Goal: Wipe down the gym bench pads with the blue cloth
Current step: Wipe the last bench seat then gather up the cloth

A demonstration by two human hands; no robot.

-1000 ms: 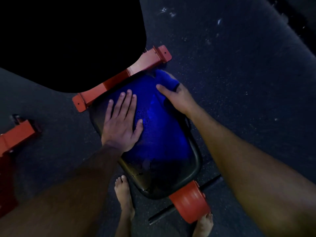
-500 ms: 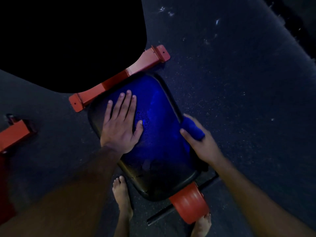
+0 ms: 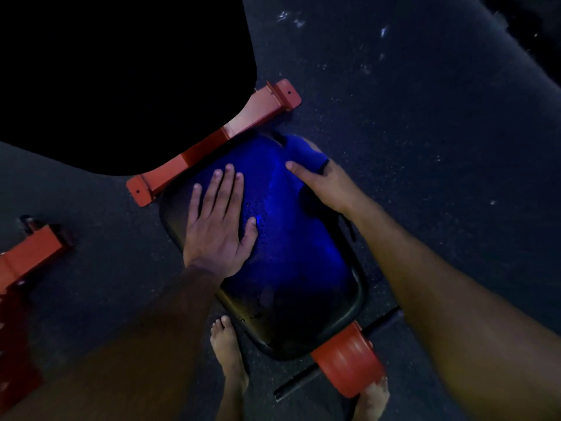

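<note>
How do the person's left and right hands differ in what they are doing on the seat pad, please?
The left hand lies flat with straight fingers, holding nothing; the right hand grips the blue cloth. The left hand sits at the middle of the seat pad; the right hand is at its far corner near the red bracket. Both touch the pad.

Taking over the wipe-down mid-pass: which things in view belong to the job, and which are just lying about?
In the job:
- blue cloth, gripped by the right hand
- seat pad, being wiped
- left hand, flat on the pad

Lying about:
- red frame bar
- red foam roller
- red bracket on the floor
</note>
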